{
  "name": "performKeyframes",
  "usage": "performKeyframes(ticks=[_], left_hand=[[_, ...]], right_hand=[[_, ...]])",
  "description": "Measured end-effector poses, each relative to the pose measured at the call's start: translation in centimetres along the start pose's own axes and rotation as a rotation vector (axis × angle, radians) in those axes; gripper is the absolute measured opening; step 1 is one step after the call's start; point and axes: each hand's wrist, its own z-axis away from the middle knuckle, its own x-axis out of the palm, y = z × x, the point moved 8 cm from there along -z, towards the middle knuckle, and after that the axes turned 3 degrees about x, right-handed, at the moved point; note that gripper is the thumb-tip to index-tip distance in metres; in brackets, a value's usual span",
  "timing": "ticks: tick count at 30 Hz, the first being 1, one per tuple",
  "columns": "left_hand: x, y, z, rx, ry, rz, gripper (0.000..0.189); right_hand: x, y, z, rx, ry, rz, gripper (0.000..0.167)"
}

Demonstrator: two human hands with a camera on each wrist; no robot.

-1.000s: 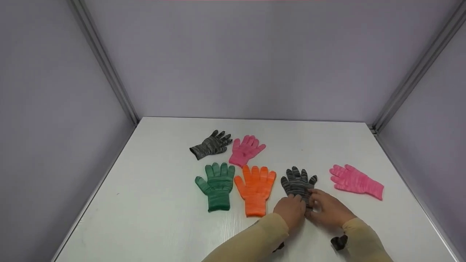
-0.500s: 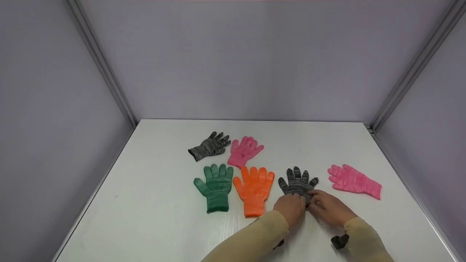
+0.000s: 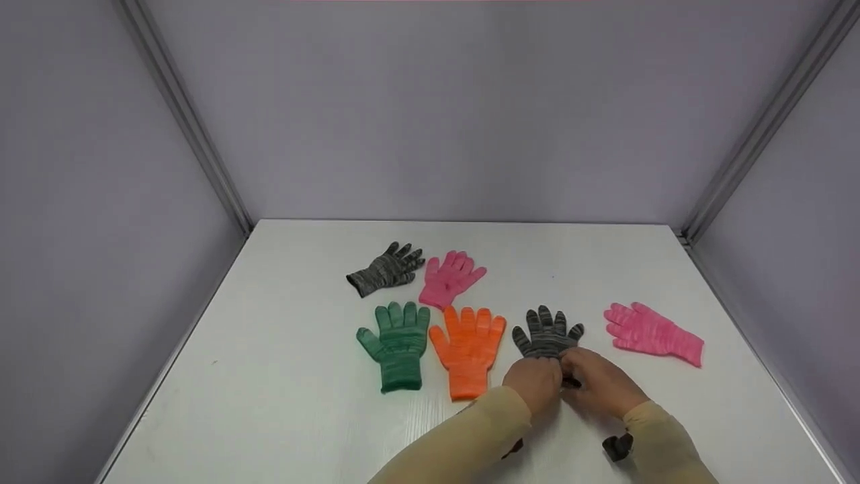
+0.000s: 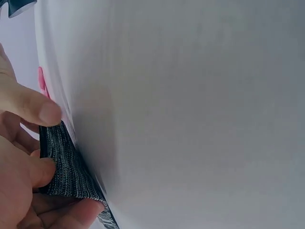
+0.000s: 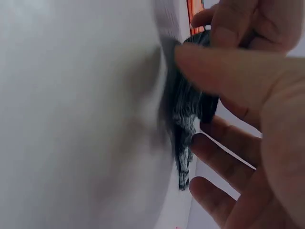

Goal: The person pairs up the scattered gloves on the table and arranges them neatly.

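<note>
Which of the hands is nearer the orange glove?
Left. The left hand is just right of the orange glove, at the nearer dark grey glove. The right hand is also at that grey glove, but farther right, past the left hand.

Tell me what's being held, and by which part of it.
The nearer gray-and-black knit glove, to the right of the orange knit glove, is held by its cuff; the left grip and right grip both pinch it there.
</note>
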Motion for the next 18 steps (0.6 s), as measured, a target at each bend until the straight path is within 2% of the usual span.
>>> performKeyframes(ticks=[3, 5, 12, 18], left_hand=[[0.01, -0.10, -0.15, -0.014, 0.000, 0.028, 0.014], [0.03, -0.11, -0.25, -0.022, -0.001, 0.040, 0.013], [-0.13, -0.65, -0.35, -0.076, 0.025, 0.104, 0.010], [0.01, -0.52, -0.03, -0.046, 0.024, 0.060, 0.011]], right_hand=[[0.10, -0.39, -0.32, -0.017, 0.019, 0.048, 0.024], [0.10, -0.32, -0.40, 0.009, 0.022, 0.060, 0.021], [0.06, -0.40, -0.64, 0.015, -0.016, 0.068, 0.017], [0.50, -0.65, -0.40, -0.016, -0.052, 0.047, 0.016]])
